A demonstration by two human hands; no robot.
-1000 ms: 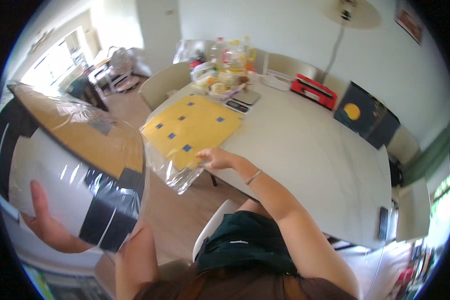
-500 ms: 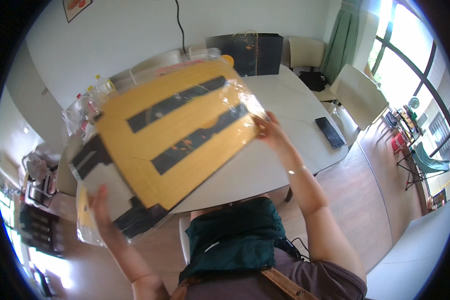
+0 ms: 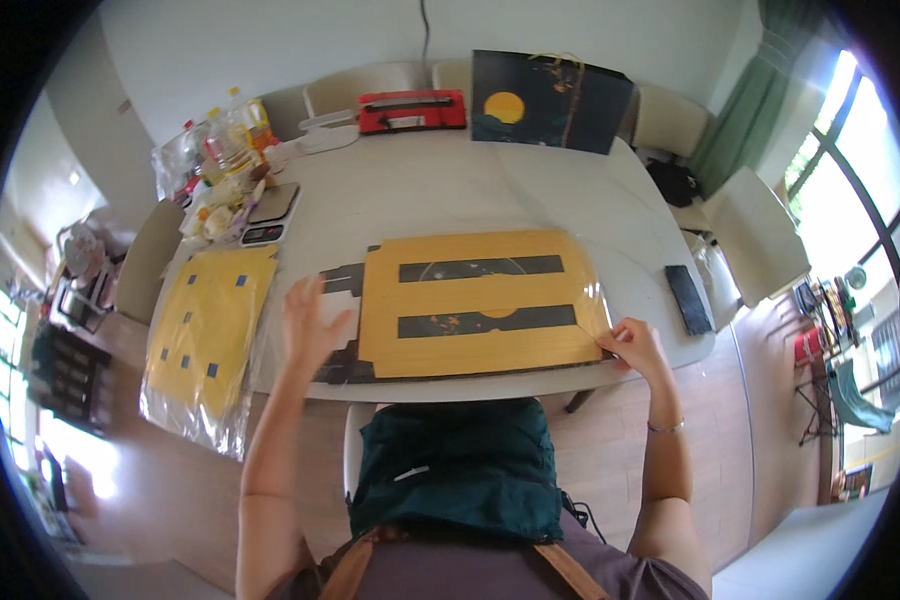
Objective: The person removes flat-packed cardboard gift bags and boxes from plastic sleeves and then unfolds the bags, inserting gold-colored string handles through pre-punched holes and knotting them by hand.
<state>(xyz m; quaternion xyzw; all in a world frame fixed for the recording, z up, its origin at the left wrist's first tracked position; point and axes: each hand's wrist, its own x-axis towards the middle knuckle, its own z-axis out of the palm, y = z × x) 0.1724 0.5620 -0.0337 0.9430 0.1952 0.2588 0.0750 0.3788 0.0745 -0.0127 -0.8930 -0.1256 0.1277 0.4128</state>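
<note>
In front of me on the table lies a flat yellow sheet (image 3: 480, 292), apparently folded card, with two dark strips across it and a shiny clear plastic film around its right end. Dark pieces (image 3: 345, 278) and a white patch (image 3: 338, 308) stick out past its left side. My right hand (image 3: 638, 348) has its fingers pinched on the sheet's lower right corner. Beside the left side, my left hand (image 3: 313, 330) is raised with its fingers spread, holding nothing. Farther left, a second yellow sheet (image 3: 205, 320) with small dark squares lies in clear plastic that hangs over the table edge.
A dark bag (image 3: 550, 100) with a yellow disc stands at the far side, near a red case (image 3: 412, 112). Bottles (image 3: 228, 140) and a small scale (image 3: 263, 234) are at the far left. A phone (image 3: 687, 298) lies near the right edge. Chairs surround the table.
The yellow sheet has come down from a tilted position in the air to lie flat on the table. My left hand has let go, while my right hand still grips the right corner.
</note>
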